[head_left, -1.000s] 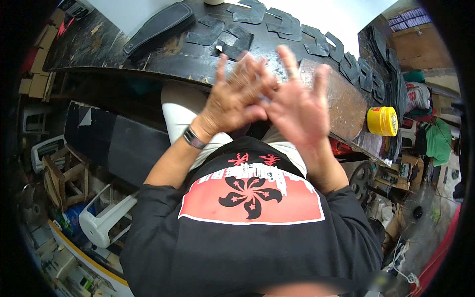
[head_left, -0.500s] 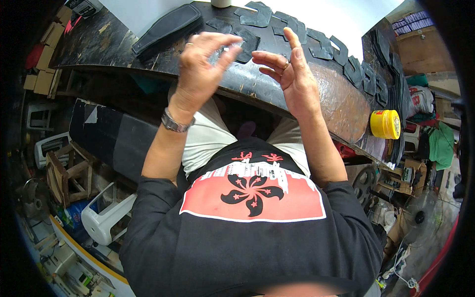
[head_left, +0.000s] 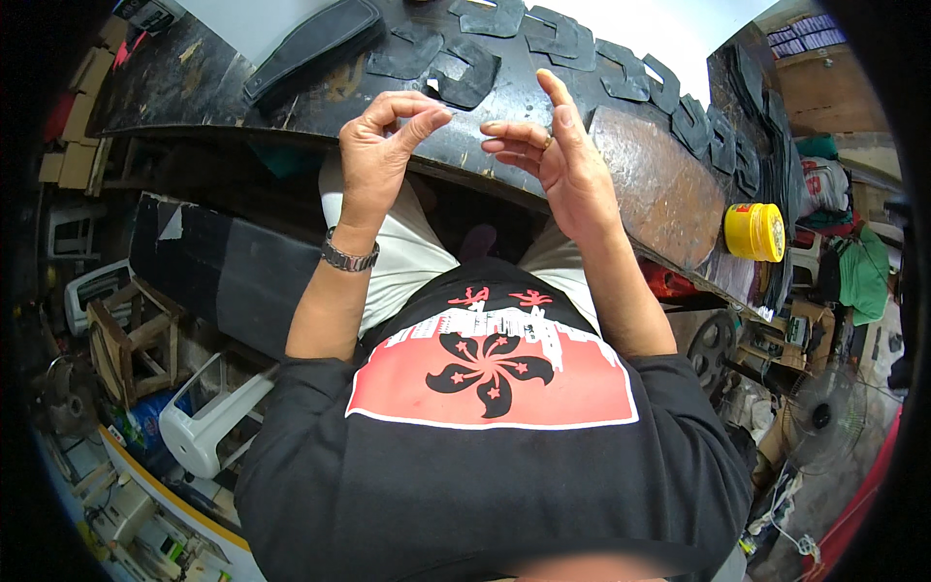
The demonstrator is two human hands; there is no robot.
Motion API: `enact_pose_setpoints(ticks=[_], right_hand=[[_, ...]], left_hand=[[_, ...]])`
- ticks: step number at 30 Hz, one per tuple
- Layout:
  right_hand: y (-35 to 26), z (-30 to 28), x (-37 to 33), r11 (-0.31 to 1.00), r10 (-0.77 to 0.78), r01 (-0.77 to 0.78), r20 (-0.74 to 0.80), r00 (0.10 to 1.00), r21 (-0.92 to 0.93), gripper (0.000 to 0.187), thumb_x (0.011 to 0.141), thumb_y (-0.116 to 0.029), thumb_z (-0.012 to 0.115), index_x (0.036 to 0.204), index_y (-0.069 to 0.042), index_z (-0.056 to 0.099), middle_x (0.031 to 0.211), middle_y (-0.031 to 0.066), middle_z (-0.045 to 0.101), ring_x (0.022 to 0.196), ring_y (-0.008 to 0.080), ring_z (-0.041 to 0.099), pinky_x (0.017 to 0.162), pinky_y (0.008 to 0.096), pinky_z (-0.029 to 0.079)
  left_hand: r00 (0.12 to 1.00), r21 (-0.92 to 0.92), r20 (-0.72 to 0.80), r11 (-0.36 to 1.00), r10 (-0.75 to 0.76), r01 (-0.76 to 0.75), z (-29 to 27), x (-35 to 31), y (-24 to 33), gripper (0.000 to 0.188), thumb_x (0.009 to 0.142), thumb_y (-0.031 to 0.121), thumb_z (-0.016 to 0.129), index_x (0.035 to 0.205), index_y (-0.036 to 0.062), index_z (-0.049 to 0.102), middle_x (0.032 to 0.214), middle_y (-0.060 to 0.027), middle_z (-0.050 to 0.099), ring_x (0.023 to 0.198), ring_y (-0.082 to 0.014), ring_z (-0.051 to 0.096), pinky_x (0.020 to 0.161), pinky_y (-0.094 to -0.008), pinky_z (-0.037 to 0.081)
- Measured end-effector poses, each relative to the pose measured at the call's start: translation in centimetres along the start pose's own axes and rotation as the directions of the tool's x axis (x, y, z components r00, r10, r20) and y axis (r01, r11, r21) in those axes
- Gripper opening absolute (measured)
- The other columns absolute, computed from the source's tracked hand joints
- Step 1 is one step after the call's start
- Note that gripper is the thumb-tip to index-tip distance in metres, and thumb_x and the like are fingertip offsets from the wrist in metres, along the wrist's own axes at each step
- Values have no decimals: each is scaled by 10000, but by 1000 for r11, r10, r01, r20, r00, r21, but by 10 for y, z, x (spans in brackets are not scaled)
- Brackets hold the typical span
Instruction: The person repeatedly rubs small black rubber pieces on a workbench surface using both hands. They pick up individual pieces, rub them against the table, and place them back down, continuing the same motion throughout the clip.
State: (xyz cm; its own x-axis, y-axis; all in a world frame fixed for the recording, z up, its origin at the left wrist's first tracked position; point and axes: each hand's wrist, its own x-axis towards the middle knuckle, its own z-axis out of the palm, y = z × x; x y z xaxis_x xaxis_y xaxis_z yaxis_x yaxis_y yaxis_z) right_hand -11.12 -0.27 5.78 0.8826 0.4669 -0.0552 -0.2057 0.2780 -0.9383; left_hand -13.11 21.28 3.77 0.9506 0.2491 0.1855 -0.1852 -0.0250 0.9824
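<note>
My left hand (head_left: 380,145), with a metal watch (head_left: 349,254) on its wrist, is raised over the near edge of the dark table (head_left: 291,118). Its thumb and forefinger come together; whatever may be between them is too small to make out. Facing it, my right hand (head_left: 572,170) hovers with its fingers apart and the forefinger pointing up, holding nothing. Just beyond the hands lies a curved black cut piece (head_left: 475,76), like leather, beside another black piece (head_left: 402,56). A long black stitched piece (head_left: 315,47) rests farther left.
More black U-shaped pieces (head_left: 621,73) run in a row toward the right. A brown worn board (head_left: 659,189) lies on the right of the table, near a yellow tub (head_left: 754,233). White stool (head_left: 199,436) and wooden frame (head_left: 121,344) stand left; a fan (head_left: 824,415) stands right.
My left hand has lowered toward me, and its thumb and forefinger have drawn together. My right hand has shifted slightly left, its fingers still apart.
</note>
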Motion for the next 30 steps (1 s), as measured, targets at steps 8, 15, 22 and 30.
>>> enact_pose_setpoints(ticks=[8, 15, 22, 30], right_hand=[[19, 17, 4, 954, -250, 240, -34, 968, -177, 746, 1044, -275, 602, 1616, -121, 151, 1117, 103, 668, 1034, 153, 657, 934, 298, 505], [5, 3, -2, 985, -116, 90, -178, 977, -146, 637, 1082, -421, 460, 1595, -115, 238, 1197, 156, 685, 1120, 199, 653, 1037, 371, 458], [8, 9, -5, 960, -91, 79, -29, 995, -269, 660, 1086, -506, 353, 1578, -74, 271, 1116, 132, 727, 1136, 186, 652, 1061, 363, 432], [13, 8, -11, 997, 69, -67, 43, 997, -48, 677, 1082, -493, 391, 1592, -74, 235, 1191, 156, 707, 1189, 213, 638, 1068, 350, 423]], left_hand=[[967, -46, 246, 997, 64, -54, 29, -25, 12, 130, 873, 184, 805, 933, 70, 796, 1119, -35, 703, 1021, -138, 635, 852, -265, 473], [979, -141, 193, 989, 61, -34, 14, -29, 1, 115, 939, 131, 714, 862, 76, 780, 1023, -50, 714, 985, -163, 633, 854, -290, 470], [958, 356, 151, 891, 243, -283, 9, -37, -5, 102, 860, 144, 791, 834, 69, 727, 1014, -77, 715, 959, -246, 657, 875, -367, 500], [932, 266, 140, 894, 335, -361, 7, -34, -13, 162, 825, 127, 825, 970, 74, 776, 1027, -86, 717, 954, -192, 672, 871, -323, 515]])
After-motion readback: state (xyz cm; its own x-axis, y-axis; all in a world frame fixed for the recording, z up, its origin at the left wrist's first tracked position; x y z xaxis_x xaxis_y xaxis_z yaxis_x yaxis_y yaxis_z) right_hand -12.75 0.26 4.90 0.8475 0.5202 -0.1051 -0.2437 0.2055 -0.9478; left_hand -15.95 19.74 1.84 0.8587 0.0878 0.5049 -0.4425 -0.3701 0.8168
